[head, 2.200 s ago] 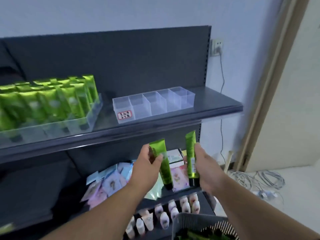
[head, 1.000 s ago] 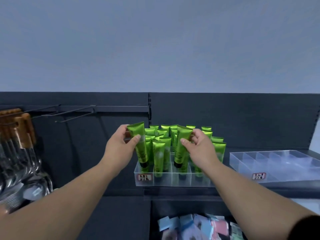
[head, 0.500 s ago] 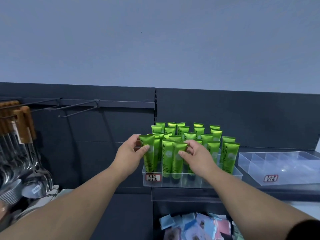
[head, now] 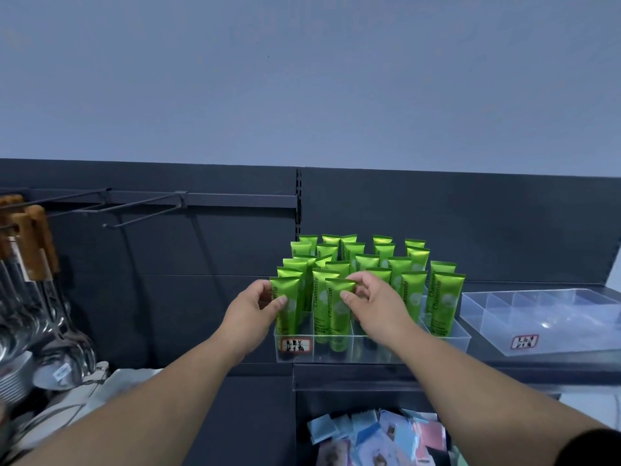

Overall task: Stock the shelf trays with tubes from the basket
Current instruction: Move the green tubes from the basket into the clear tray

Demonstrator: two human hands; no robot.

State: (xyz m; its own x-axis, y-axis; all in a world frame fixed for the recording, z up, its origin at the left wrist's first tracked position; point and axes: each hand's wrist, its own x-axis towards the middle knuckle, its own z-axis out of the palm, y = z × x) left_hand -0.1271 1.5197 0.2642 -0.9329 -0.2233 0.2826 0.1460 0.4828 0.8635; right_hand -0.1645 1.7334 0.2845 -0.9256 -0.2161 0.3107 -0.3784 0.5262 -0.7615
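Green tubes fill a clear divided tray (head: 339, 348) at centre frame, standing upright, caps down, crimped ends up. Left hand (head: 250, 314) pinches the front-left tube (head: 285, 307): thumb on its front face, other fingers wrapped behind its left edge, tube seated in the front-left compartment above a red-bordered label (head: 295, 345). Right hand (head: 376, 306) pinches the top of the next front tube (head: 337, 311), thumb on the face, fingertips curled over the crimped edge; this tube stands in the second front compartment. Both grips closed on the tubes, not spread. Right hand and forearm cover the front compartments just right of centre, contents there hidden. More green tubes (head: 443, 297) stand in rows behind and to the right. Tray sits on a dark shelf (head: 504, 368). Empty-looking clear tray (head: 544, 321) just right of it, own label on front. Left edge of frame: hanging ladles (head: 30, 317) with wooden handles on hooks. Lower centre-right: pastel sachets (head: 376, 435) on a lower shelf. Basket not in view.
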